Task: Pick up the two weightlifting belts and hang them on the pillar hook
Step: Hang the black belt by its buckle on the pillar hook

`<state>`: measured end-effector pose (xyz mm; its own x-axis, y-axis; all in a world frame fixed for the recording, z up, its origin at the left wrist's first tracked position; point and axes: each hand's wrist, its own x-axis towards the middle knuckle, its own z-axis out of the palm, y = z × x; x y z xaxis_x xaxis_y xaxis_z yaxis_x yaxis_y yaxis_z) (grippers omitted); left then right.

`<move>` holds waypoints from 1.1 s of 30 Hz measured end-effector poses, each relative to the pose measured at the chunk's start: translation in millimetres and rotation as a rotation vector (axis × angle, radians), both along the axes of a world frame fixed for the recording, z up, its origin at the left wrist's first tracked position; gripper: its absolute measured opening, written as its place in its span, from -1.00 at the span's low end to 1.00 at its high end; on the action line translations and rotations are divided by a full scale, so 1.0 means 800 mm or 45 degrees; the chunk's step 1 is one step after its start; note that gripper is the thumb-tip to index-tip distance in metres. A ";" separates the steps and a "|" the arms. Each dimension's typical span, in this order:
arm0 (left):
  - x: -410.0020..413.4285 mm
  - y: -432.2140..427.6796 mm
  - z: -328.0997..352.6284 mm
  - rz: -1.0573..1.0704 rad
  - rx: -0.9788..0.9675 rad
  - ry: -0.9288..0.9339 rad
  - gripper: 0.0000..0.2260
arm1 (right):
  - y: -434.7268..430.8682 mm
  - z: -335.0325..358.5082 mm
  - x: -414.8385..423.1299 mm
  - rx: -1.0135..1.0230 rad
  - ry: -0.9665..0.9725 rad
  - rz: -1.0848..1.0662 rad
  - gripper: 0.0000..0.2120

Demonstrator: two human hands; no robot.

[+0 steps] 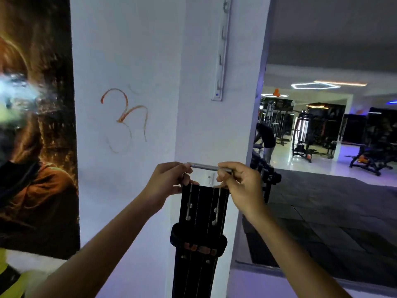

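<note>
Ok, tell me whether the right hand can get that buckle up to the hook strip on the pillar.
Probably yes. The right hand holds the buckle right below the hook strip, and nothing sits between them on the pillar.

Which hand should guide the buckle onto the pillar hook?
Right, probably. The right hand grips the buckle bar end nearest the small hook; the left hand steadies the other end.

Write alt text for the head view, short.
Left hand and right hand hold the metal buckle bar of a black leather weightlifting belt against a white pillar, below a vertical white hook rail.
</note>
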<state>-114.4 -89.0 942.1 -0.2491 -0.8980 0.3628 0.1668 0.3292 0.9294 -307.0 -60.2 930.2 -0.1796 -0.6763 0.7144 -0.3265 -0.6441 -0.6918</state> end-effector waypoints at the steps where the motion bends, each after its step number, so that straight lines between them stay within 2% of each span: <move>1: -0.001 -0.012 0.017 -0.001 -0.037 -0.013 -0.80 | -0.011 0.020 -0.003 -0.017 0.033 -0.007 -0.85; 5: -0.010 -0.068 0.083 0.035 -0.259 -0.105 -0.77 | -0.065 0.096 -0.022 -0.122 0.204 -0.143 -0.77; 7: -0.020 -0.097 0.120 0.073 -0.372 -0.104 -0.76 | -0.090 0.138 -0.031 -0.215 0.263 -0.269 -0.82; 13: -0.051 -0.172 0.243 0.213 -0.589 0.112 -0.77 | -0.149 0.276 -0.022 -0.447 0.202 -0.516 -0.88; 18: -0.077 -0.231 0.322 0.310 -0.618 0.242 -0.78 | -0.210 0.352 -0.022 -0.530 0.043 -0.586 -0.92; 25: -0.100 -0.293 0.326 0.303 -0.569 0.214 -0.75 | -0.260 0.346 -0.045 -0.418 -0.062 -0.594 -0.91; 29: -0.089 -0.301 0.306 0.168 -0.531 0.278 -0.73 | -0.259 0.331 -0.047 -0.356 -0.058 -0.526 -0.93; 33: -0.074 -0.291 0.276 -0.160 -0.383 0.379 -0.74 | -0.247 0.310 -0.037 -0.415 -0.090 -0.427 -0.69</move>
